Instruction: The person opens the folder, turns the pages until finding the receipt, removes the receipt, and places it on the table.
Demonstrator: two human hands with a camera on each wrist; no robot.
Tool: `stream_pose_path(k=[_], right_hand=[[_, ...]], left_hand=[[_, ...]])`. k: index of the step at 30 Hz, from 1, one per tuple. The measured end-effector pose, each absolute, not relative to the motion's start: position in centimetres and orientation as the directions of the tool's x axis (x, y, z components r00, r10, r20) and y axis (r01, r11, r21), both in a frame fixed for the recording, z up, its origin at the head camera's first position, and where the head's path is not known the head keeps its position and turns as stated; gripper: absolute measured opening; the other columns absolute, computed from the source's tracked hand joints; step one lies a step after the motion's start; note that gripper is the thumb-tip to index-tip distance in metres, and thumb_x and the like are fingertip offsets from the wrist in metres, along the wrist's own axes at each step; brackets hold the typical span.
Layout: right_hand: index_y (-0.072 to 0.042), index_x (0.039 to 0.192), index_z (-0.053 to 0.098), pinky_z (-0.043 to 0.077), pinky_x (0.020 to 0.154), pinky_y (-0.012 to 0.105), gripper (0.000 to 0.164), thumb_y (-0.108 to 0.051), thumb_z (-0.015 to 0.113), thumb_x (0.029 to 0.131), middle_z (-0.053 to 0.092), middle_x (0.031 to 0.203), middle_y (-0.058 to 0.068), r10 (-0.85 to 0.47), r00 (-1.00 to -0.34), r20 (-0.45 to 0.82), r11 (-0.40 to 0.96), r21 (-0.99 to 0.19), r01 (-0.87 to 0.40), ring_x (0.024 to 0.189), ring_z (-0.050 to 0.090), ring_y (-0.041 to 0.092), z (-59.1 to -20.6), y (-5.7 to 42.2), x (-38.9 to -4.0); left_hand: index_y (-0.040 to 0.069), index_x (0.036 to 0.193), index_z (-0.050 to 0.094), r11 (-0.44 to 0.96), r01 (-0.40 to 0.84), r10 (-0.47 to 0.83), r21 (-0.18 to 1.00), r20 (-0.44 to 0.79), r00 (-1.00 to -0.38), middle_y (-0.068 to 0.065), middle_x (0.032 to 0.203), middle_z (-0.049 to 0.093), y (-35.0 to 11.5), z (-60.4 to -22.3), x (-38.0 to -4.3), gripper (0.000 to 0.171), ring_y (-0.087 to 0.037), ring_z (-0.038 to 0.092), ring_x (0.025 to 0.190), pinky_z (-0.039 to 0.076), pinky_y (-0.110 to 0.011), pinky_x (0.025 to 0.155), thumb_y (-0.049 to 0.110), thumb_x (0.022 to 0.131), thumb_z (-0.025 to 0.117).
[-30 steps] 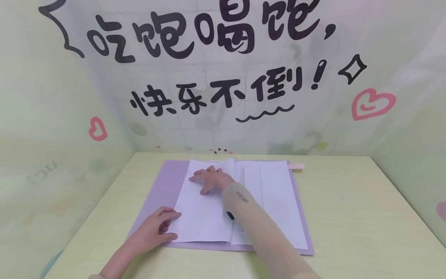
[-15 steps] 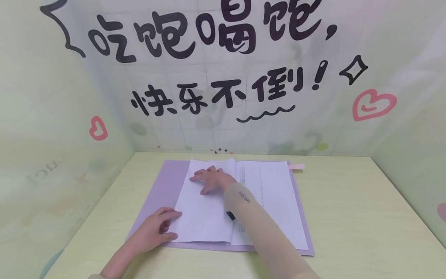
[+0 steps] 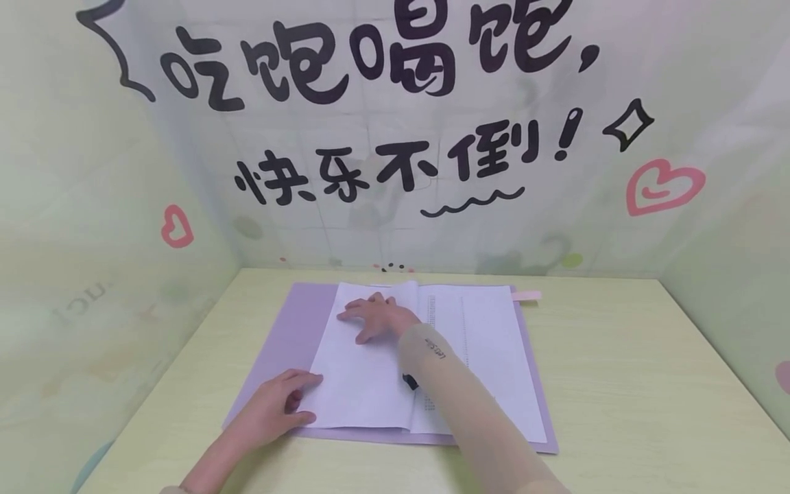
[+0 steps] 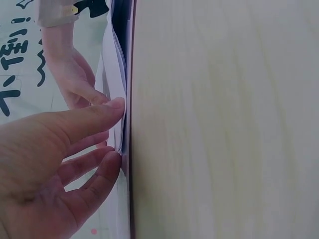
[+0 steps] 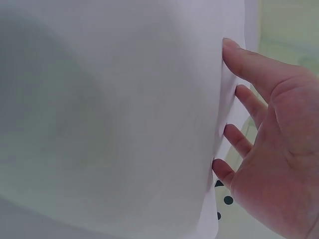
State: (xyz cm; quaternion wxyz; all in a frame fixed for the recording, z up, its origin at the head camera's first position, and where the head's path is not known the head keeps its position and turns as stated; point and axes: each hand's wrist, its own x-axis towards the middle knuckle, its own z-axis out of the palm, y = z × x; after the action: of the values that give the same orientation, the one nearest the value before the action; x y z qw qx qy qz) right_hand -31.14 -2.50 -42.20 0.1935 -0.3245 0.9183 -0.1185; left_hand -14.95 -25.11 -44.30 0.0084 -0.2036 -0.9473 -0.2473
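A purple folder [image 3: 293,329] lies open on the table with white sheets inside. The left-hand sheet [image 3: 354,391] looks blank; the right-hand page [image 3: 500,363] bears columns of small print. My right hand [image 3: 378,318] presses on the upper part of the blank sheet with spread fingers. In the right wrist view, its fingertips [image 5: 231,45] touch the white paper [image 5: 139,129]. At the lower left, my left hand [image 3: 271,408] touches the sheet's edge with thumb and fingertips. The left wrist view shows its thumb [image 4: 115,105] against several stacked pages [image 4: 111,64].
A pink tab [image 3: 527,296] sticks out from the folder's right side. The pale wooden table [image 3: 629,384] extends on both sides. A printed curtain [image 3: 370,233] with black lettering stands behind, with side walls left and right. A black object [image 3: 410,381] sits under the right sleeve.
Both hands and the sheets hold their places. Only the head view has shifted very slightly.
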Motion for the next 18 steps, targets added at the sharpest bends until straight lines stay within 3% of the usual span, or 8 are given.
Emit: stream_pose_path(k=[7,12,18], right_hand=[[-0.038,0.150,0.040,0.017,0.121,0.061,0.063,-0.029,0.067,0.093,0.029,0.163,-0.012,-0.646,-0.722,-0.248,0.754,-0.356,-0.552,0.146,0.027,0.024,-42.3,-2.5,-31.2],[-0.037,0.146,0.047,0.026,0.118,0.053,0.058,-0.031,0.068,0.092,0.037,0.158,-0.008,-0.650,-0.738,-0.181,0.741,-0.368,-0.562,0.141,0.034,0.023,-42.7,-2.0,-31.2],[-0.035,0.144,0.050,0.033,0.112,0.049,0.050,-0.031,0.064,0.096,0.045,0.152,-0.004,-0.652,-0.755,-0.069,0.700,-0.439,-0.564,0.135,0.039,0.025,-43.2,-0.8,-31.4]], left_hand=[[0.010,0.121,0.069,0.796,0.403,0.397,0.453,0.113,-0.911,-0.009,0.121,0.065,-25.2,-44.3,-15.1,0.049,-0.003,0.057,0.087,0.053,-0.022,0.077,0.019,0.075,0.083],[0.009,0.120,0.070,0.795,0.407,0.401,0.449,0.114,-0.909,-0.009,0.122,0.064,-25.1,-44.4,-15.1,0.048,-0.005,0.057,0.087,0.052,-0.022,0.077,0.018,0.075,0.083],[0.011,0.122,0.069,0.824,0.367,0.359,0.432,0.104,-0.927,-0.007,0.126,0.064,-24.8,-44.4,-14.6,0.047,-0.029,0.061,0.114,0.050,-0.047,0.098,0.018,0.077,0.082]])
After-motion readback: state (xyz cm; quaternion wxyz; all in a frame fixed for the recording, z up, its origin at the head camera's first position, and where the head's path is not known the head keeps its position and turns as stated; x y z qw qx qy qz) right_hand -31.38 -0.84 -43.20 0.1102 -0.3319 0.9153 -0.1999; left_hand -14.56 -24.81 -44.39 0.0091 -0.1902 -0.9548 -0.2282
